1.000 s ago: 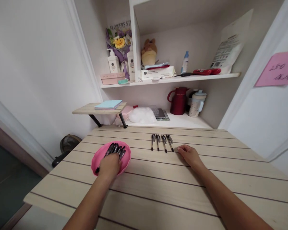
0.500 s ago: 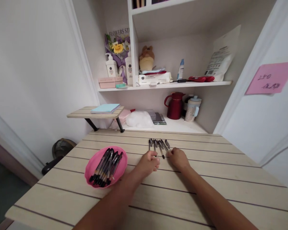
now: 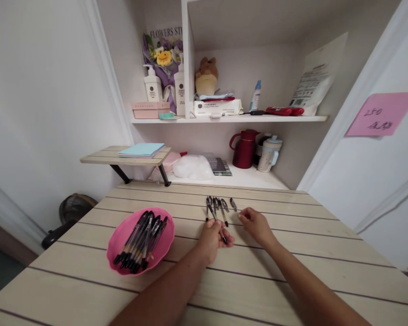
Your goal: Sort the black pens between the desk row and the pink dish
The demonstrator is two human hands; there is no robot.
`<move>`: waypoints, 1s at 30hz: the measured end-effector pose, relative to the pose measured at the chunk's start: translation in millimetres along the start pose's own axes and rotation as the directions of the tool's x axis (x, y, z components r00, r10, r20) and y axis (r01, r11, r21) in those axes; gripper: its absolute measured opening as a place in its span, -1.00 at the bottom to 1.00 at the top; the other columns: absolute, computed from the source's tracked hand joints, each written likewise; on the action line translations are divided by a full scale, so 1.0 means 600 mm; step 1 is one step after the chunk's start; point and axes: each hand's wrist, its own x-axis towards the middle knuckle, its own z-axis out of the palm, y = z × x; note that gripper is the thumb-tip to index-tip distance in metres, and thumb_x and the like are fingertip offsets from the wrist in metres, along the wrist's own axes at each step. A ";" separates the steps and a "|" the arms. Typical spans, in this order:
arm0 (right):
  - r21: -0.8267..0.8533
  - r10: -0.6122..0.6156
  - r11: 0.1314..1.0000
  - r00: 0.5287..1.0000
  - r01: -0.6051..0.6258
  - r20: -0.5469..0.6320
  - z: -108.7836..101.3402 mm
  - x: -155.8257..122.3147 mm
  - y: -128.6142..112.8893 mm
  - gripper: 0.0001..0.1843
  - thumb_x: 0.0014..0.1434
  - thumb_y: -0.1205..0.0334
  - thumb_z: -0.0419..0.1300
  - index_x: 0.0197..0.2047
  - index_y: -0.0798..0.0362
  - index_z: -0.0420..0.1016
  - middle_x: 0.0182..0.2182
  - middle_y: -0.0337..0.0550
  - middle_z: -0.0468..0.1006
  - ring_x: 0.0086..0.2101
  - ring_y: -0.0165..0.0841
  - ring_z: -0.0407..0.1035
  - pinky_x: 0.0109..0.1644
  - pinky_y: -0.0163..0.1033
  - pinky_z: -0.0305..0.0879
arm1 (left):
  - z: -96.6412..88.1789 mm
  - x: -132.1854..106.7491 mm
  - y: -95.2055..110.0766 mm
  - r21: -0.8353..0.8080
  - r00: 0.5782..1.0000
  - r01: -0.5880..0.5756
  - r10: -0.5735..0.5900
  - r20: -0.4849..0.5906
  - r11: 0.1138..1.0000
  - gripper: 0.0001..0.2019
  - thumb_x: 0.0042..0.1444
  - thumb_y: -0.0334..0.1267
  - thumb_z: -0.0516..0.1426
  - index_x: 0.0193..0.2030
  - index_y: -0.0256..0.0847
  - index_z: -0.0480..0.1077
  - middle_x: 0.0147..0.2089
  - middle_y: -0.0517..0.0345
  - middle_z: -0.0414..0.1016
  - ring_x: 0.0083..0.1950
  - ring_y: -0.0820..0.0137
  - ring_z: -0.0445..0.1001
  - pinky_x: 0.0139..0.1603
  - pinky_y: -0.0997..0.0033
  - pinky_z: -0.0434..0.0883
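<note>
My left hand (image 3: 212, 240) is closed around a black-and-clear pen (image 3: 211, 210), which slants across its fingers with the dark lower end sticking out near the palm. Just beyond it, several similar pens (image 3: 223, 216) lie side by side on the wooden table. My right hand (image 3: 256, 226) has its thumb and fingers pinched together, low over the table. Whatever may be between those fingertips is hidden. Close to them lies a short dark piece (image 3: 233, 203) that looks like a pen cap. Left of my left arm, a pink scalloped bowl (image 3: 114, 246) holds a heap of black pens (image 3: 143, 240).
A small raised stand (image 3: 98, 156) with light blue paper (image 3: 142, 149) stands at the table's back left. Behind the table, a shelf holds a white plastic bag (image 3: 192, 167), a red jug (image 3: 245, 148) and a pale cup (image 3: 269, 154).
My left hand has taken hold of a pen, lifting it at a slant over the row. My right hand has drawn slightly away from the pens. The view has shifted a little.
</note>
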 end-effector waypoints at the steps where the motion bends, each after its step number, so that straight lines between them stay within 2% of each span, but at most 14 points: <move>1: -0.088 0.020 0.996 0.998 -0.025 -0.056 -0.002 0.020 0.003 -0.81 -0.01 0.12 0.07 -0.40 0.07 0.37 -0.55 -0.17 0.46 -0.49 -0.35 0.32 -0.41 -0.30 0.14 | 0.000 0.001 -0.004 0.029 1.000 0.007 -0.007 -0.001 1.000 -0.68 -0.03 0.02 0.05 -0.32 -0.21 0.19 -0.60 0.32 0.27 -0.63 0.51 0.31 -0.58 0.50 0.27; 4: -0.240 0.084 0.965 0.990 -0.109 -0.113 0.009 0.066 0.002 -0.68 -0.03 0.18 0.11 -0.18 0.13 0.33 -0.41 -0.05 0.50 -0.34 -0.27 0.37 -0.31 -0.28 0.15 | 0.002 0.001 -0.014 0.124 1.000 -0.022 0.022 -0.002 0.992 -0.71 -0.02 0.00 0.03 -0.35 -0.21 0.21 -0.66 0.40 0.18 -0.76 0.63 0.08 -0.73 0.62 0.03; 6: -0.262 0.110 0.956 0.988 -0.135 -0.109 0.024 0.079 -0.002 -0.57 -0.05 0.21 0.14 -0.08 0.18 0.27 -0.35 0.03 0.50 -0.28 -0.22 0.37 -0.28 -0.27 0.15 | 0.004 -0.001 -0.020 0.196 0.998 -0.064 0.060 0.023 0.978 -0.73 0.01 -0.03 0.02 -0.38 -0.22 0.21 -0.69 0.42 0.12 -0.78 0.66 -0.02 -0.75 0.63 -0.08; 8: -0.254 0.121 0.956 0.987 -0.144 -0.103 0.038 0.082 -0.005 -0.55 -0.05 0.27 0.13 -0.05 0.21 0.25 -0.33 0.09 0.50 -0.26 -0.19 0.38 -0.27 -0.25 0.15 | 0.005 -0.003 -0.023 0.259 0.994 -0.102 0.088 0.062 0.960 -0.75 0.03 -0.05 0.00 -0.40 -0.23 0.22 -0.71 0.43 0.10 -0.78 0.66 -0.04 -0.74 0.61 -0.11; 11: -0.223 0.139 0.962 0.986 -0.157 -0.091 0.045 0.076 -0.002 -0.59 -0.05 0.39 0.08 -0.06 0.22 0.26 -0.34 0.11 0.50 -0.27 -0.20 0.38 -0.27 -0.26 0.15 | 0.006 -0.004 -0.024 0.293 0.991 -0.123 0.100 0.094 0.948 -0.76 0.03 -0.07 0.00 -0.41 -0.23 0.22 -0.72 0.42 0.09 -0.76 0.66 -0.04 -0.71 0.60 -0.11; 15: -0.133 0.162 0.976 0.984 -0.170 -0.069 0.027 0.058 0.013 -0.64 -0.10 0.45 0.07 -0.15 0.20 0.34 -0.40 0.06 0.50 -0.31 -0.22 0.39 -0.29 -0.26 0.16 | 0.004 -0.002 -0.025 0.330 0.991 -0.117 0.088 0.102 0.937 -0.77 0.04 -0.09 -0.02 -0.40 -0.23 0.23 -0.72 0.42 0.09 -0.73 0.63 -0.04 -0.68 0.58 -0.07; 18: -0.017 0.174 0.985 0.984 -0.174 -0.026 0.004 0.040 0.022 -0.78 -0.10 0.38 0.09 -0.30 0.13 0.41 -0.49 -0.07 0.49 -0.39 -0.28 0.37 -0.34 -0.28 0.19 | 0.002 0.000 -0.026 0.386 0.985 -0.150 0.104 0.136 0.910 -0.79 0.05 -0.12 -0.03 -0.40 -0.23 0.25 -0.71 0.40 0.08 -0.70 0.60 -0.01 -0.63 0.56 -0.03; 20: 0.075 0.174 0.982 0.985 -0.174 0.012 -0.011 0.027 0.022 -0.82 -0.03 0.27 0.09 -0.32 0.10 0.42 -0.53 -0.16 0.47 -0.47 -0.35 0.35 -0.41 -0.29 0.20 | 0.001 0.000 -0.027 0.428 0.979 -0.182 0.120 0.168 0.885 -0.79 0.06 -0.14 -0.04 -0.39 -0.24 0.27 -0.71 0.38 0.08 -0.68 0.58 0.01 -0.61 0.55 0.00; 21: 0.175 0.171 0.969 0.985 -0.175 0.034 -0.018 0.021 0.020 -0.80 -0.02 0.21 0.09 -0.31 0.08 0.42 -0.52 -0.18 0.46 -0.51 -0.38 0.32 -0.46 -0.30 0.19 | 0.001 -0.001 -0.027 0.448 0.975 -0.196 0.126 0.183 0.872 -0.79 0.07 -0.15 -0.05 -0.39 -0.23 0.28 -0.71 0.38 0.08 -0.67 0.56 0.01 -0.60 0.54 0.01; 23: 0.473 0.157 0.864 0.985 -0.175 0.078 -0.032 0.010 0.011 -0.74 -0.05 0.12 0.16 -0.29 0.07 0.41 -0.49 -0.19 0.46 -0.58 -0.46 0.25 -0.54 -0.33 0.14 | 0.001 -0.004 -0.026 0.486 0.970 -0.217 0.133 0.203 0.847 -0.78 0.08 -0.16 -0.06 -0.40 -0.23 0.30 -0.71 0.36 0.08 -0.64 0.54 0.03 -0.57 0.53 0.03; 25: 0.737 0.130 0.656 0.986 -0.166 0.106 -0.043 0.001 -0.003 -0.68 -0.16 0.09 0.27 -0.32 0.07 0.42 -0.46 -0.19 0.45 -0.63 -0.52 0.17 -0.61 -0.36 0.06 | 0.003 -0.008 -0.022 0.514 0.968 -0.229 0.138 0.209 0.827 -0.77 0.08 -0.16 -0.05 -0.42 -0.22 0.32 -0.71 0.34 0.09 -0.62 0.52 0.07 -0.55 0.53 0.06; 26: 0.805 0.123 0.571 0.986 -0.161 0.110 -0.047 -0.002 -0.010 -0.66 -0.21 0.09 0.31 -0.34 0.08 0.43 -0.47 -0.19 0.44 -0.64 -0.55 0.13 -0.63 -0.37 0.02 | 0.004 -0.010 -0.020 0.523 0.967 -0.233 0.141 0.210 0.820 -0.77 0.07 -0.16 -0.04 -0.43 -0.22 0.33 -0.71 0.33 0.10 -0.60 0.51 0.09 -0.53 0.53 0.08; 28: 0.837 0.120 0.526 0.987 -0.151 0.103 -0.055 -0.008 -0.024 -0.65 -0.24 0.10 0.34 -0.37 0.09 0.44 -0.50 -0.21 0.42 -0.65 -0.57 0.10 -0.64 -0.39 -0.03 | 0.006 -0.015 -0.015 0.536 0.966 -0.240 0.147 0.211 0.809 -0.77 0.06 -0.16 -0.03 -0.44 -0.23 0.35 -0.70 0.32 0.11 -0.57 0.49 0.13 -0.51 0.52 0.11; 30: 0.833 0.115 0.535 0.989 -0.142 0.094 -0.059 -0.012 -0.036 -0.67 -0.22 0.11 0.34 -0.38 0.10 0.44 -0.52 -0.22 0.41 -0.64 -0.58 0.10 -0.63 -0.40 -0.04 | 0.008 -0.018 -0.012 0.547 0.965 -0.244 0.147 0.216 0.800 -0.77 0.06 -0.16 -0.02 -0.44 -0.23 0.35 -0.70 0.31 0.12 -0.55 0.48 0.16 -0.49 0.52 0.13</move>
